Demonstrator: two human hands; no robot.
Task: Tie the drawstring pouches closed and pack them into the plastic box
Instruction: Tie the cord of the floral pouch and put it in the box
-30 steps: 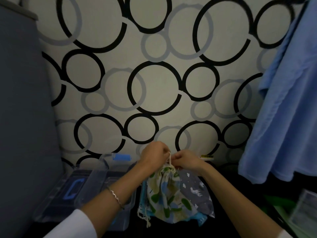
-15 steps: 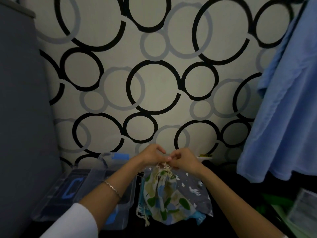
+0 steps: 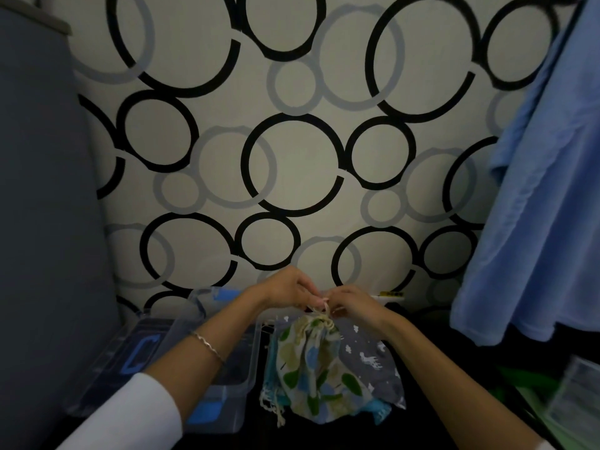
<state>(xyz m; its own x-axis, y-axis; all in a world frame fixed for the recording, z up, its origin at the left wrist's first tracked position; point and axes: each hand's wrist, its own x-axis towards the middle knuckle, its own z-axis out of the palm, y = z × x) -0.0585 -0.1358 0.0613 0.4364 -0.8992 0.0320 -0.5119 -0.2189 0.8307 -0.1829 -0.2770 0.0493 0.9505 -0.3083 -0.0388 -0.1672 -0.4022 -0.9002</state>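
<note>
A cream pouch with green and blue leaf print (image 3: 316, 368) lies on top of a small pile, its neck gathered. My left hand (image 3: 287, 289) and my right hand (image 3: 352, 303) meet just above that neck, both pinching its pale drawstring (image 3: 321, 311). Under it lies a grey pouch with white animals (image 3: 370, 358), and a turquoise pouch (image 3: 378, 410) peeks out below. The clear plastic box (image 3: 238, 381) with blue latches stands open to the left, partly hidden by my left forearm.
The box's clear lid (image 3: 130, 355) with a blue handle lies left of the box. A grey panel (image 3: 42, 206) rises at the left. Blue cloth (image 3: 539, 206) hangs at the right, above green and clear items (image 3: 571, 394). Circle-patterned wall behind.
My hands stayed at the leaf pouch's neck and worked the drawstring; the fingers have drawn close together over it. The pouch pile has not shifted.
</note>
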